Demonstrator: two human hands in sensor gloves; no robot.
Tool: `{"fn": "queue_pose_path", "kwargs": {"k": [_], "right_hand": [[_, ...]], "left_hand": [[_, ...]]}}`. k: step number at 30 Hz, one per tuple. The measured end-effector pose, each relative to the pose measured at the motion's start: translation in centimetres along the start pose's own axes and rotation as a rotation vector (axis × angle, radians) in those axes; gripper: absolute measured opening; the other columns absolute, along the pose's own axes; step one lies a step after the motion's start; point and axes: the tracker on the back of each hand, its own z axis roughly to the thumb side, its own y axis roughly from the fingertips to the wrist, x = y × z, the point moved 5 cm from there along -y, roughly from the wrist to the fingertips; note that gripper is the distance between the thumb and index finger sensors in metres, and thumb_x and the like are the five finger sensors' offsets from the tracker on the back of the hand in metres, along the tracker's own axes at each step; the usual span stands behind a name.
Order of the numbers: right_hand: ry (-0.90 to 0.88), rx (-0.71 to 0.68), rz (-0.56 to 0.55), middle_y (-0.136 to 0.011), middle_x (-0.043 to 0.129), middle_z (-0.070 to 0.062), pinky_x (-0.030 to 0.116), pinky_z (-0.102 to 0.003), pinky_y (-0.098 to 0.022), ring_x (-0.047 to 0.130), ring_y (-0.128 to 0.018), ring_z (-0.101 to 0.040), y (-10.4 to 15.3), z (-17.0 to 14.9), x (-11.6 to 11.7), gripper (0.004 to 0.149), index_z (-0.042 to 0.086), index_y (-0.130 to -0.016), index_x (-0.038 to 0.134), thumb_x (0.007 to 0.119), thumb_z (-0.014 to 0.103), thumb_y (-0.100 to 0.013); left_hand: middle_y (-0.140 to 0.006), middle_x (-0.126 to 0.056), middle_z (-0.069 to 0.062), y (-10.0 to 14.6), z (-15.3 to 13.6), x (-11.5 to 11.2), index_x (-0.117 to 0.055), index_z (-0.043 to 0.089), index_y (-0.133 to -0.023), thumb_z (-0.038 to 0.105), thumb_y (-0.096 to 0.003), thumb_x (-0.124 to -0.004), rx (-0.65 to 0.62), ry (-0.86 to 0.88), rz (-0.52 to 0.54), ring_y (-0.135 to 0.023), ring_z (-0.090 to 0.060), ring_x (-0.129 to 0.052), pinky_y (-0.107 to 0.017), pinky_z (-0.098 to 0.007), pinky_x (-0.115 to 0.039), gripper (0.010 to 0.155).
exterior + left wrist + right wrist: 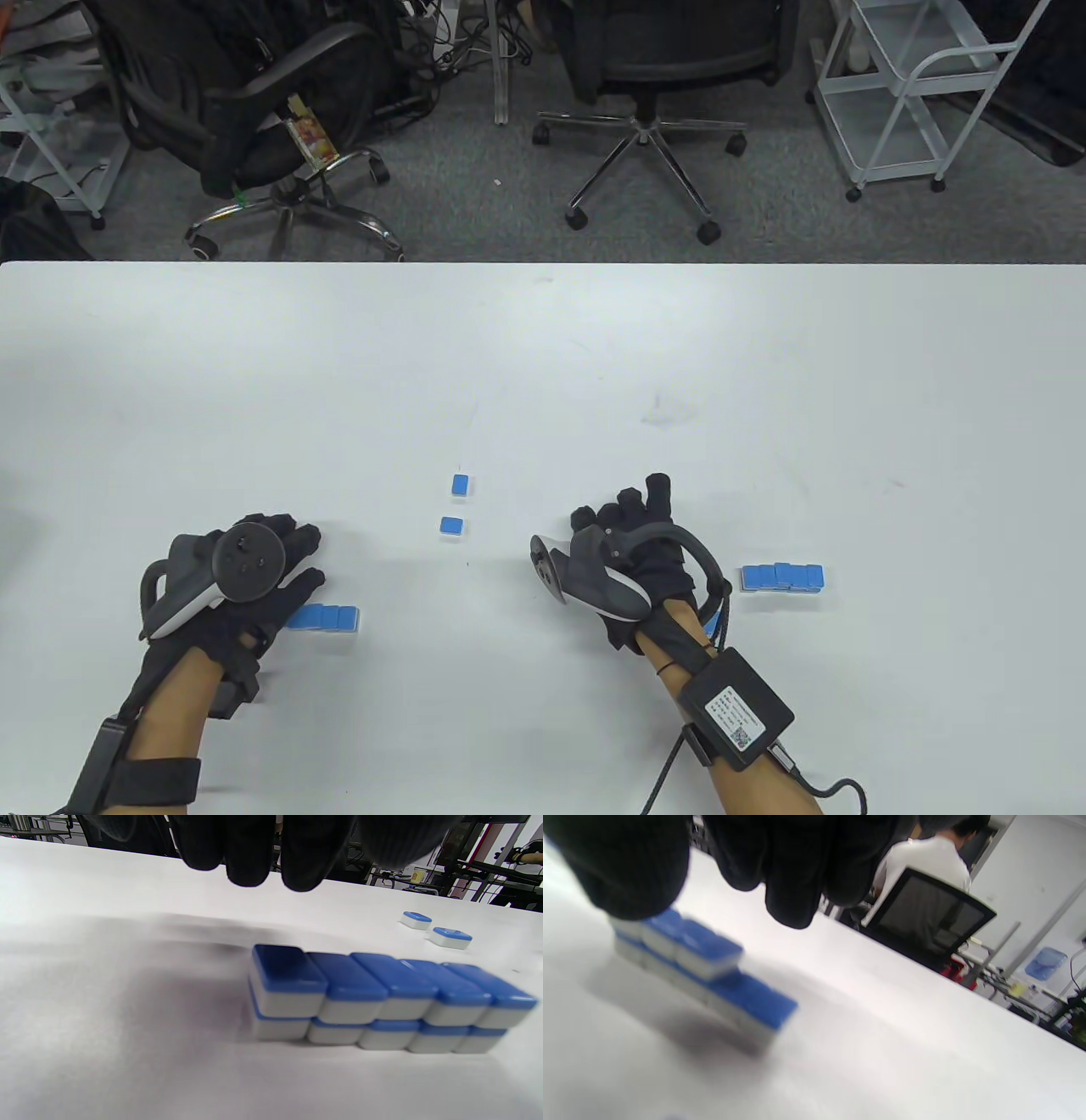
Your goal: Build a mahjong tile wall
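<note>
Blue-backed mahjong tiles lie on the white table (543, 365). My left hand (297, 552) hovers open over the left end of a short wall (327, 617). In the left wrist view this wall (382, 997) is two layers high and several tiles long, with the fingers (254, 853) hanging above and behind it, clear of the tiles. Two loose tiles (460, 485) (452, 526) lie face down between the hands. My right hand (624, 509) is open and holds nothing. A second wall (780, 577) stands to its right; its blurred upper layer (687, 942) is shorter than the lower one.
Beyond the table's far edge stand office chairs (653, 76) and a white cart (916, 93) on the floor. A cable and a black box (736, 705) are strapped to my right forearm. A person sits in a chair (929, 916) in the background of the right wrist view.
</note>
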Motion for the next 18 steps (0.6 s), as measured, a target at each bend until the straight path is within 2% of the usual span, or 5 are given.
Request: {"fn": "queue_pose_path", "kwargs": {"k": [2,5,11,15,18], "right_hand": [[0.007,-0.033,-0.069,-0.092,0.084,-0.002,0.036,-0.069,-0.074,0.072,-0.096,-0.031,0.2,1.6,-1.5,0.069,0.030,-0.093,0.062,0.081,0.050,-0.029],[0.062,-0.116,-0.069,-0.092,0.085,0.000,0.039,-0.068,-0.075,0.074,-0.094,-0.030,-0.2,5.5,-2.9,0.069,0.031,-0.093,0.061,0.080,0.050,-0.030],[0.254,-0.197,-0.034,-0.099,0.077,-0.003,0.039,-0.067,-0.074,0.071,-0.096,-0.032,-3.2,14.1,-2.7,0.069,0.034,-0.096,0.049,0.077,0.044,-0.034],[0.338,-0.160,0.011,-0.099,0.077,0.000,0.038,-0.067,-0.074,0.072,-0.096,-0.030,-5.6,16.4,-1.4,0.067,0.035,-0.096,0.048,0.076,0.040,-0.035],[0.350,-0.145,0.008,-0.093,0.084,0.004,0.041,-0.064,-0.075,0.079,-0.092,-0.026,-6.1,16.9,-1.0,0.061,0.035,-0.092,0.057,0.078,0.038,-0.035]], "left_hand": [[-0.119,-0.054,0.000,0.0,0.0,0.0,-0.060,0.036,-0.108,0.058,-0.0486,-0.063,0.000,-0.003,0.001,-0.114,-0.033,-0.048,-0.082,-0.064,-0.039,0.064],[-0.119,-0.054,0.000,0.0,0.1,0.1,-0.060,0.036,-0.108,0.058,-0.0485,-0.063,-0.003,-0.004,0.006,-0.114,-0.033,-0.048,-0.082,-0.064,-0.039,0.064],[-0.119,-0.054,0.000,0.0,0.1,0.2,-0.060,0.036,-0.108,0.058,-0.0485,-0.063,-0.007,-0.001,0.007,-0.114,-0.033,-0.048,-0.082,-0.064,-0.040,0.064],[-0.119,-0.055,0.000,0.0,0.1,0.2,-0.060,0.036,-0.108,0.058,-0.0485,-0.063,-0.013,0.000,0.011,-0.114,-0.033,-0.049,-0.082,-0.064,-0.040,0.064],[-0.119,-0.055,0.000,0.0,0.2,0.3,-0.060,0.036,-0.108,0.058,-0.0485,-0.063,-0.016,0.004,0.013,-0.114,-0.033,-0.048,-0.082,-0.064,-0.040,0.064]]}}
